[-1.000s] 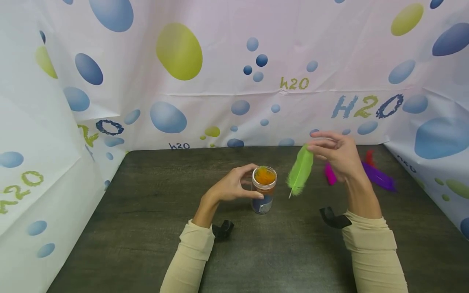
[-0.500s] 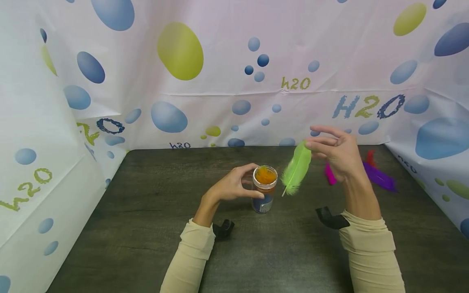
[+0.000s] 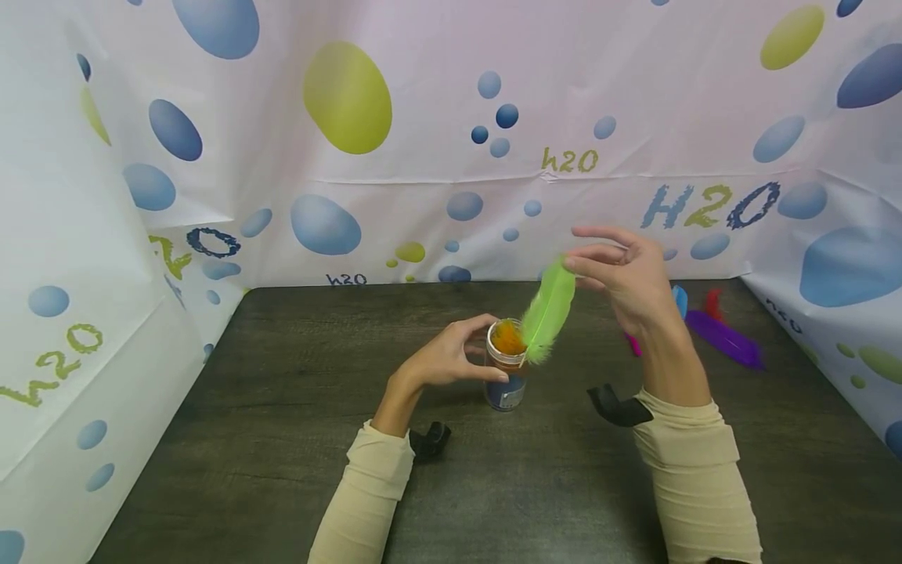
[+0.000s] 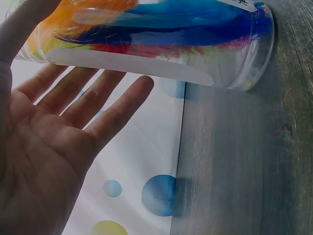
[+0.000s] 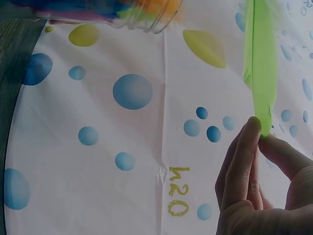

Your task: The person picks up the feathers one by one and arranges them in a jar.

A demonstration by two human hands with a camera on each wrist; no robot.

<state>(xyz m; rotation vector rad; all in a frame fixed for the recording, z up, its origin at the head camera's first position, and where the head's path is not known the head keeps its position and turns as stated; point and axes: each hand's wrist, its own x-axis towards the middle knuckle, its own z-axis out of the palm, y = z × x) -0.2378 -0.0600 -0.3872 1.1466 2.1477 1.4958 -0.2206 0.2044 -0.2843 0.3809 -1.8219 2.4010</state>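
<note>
A clear jar stands upright on the table, its mouth uncovered. Orange feathers show at its rim; through its wall in the left wrist view, blue feathers and some red ones appear. My left hand holds the jar from the left, thumb in front and fingers behind. Between thumb and fingertips, my right hand pinches a lime-green feather by its tip. The feather slants down to the left, quill end lowest, overlapping the jar's right rim in the head view. In the right wrist view, the jar lies apart from it.
Behind the right wrist, a purple feather, a red feather, a light-blue feather and a magenta one lie on the dark table. A white patterned curtain rises along the table's back and sides.
My right hand has moved left and slightly up, bringing the green feather from beside the jar to its rim. The light-blue feather has come into sight. The left hand and jar stay put.
</note>
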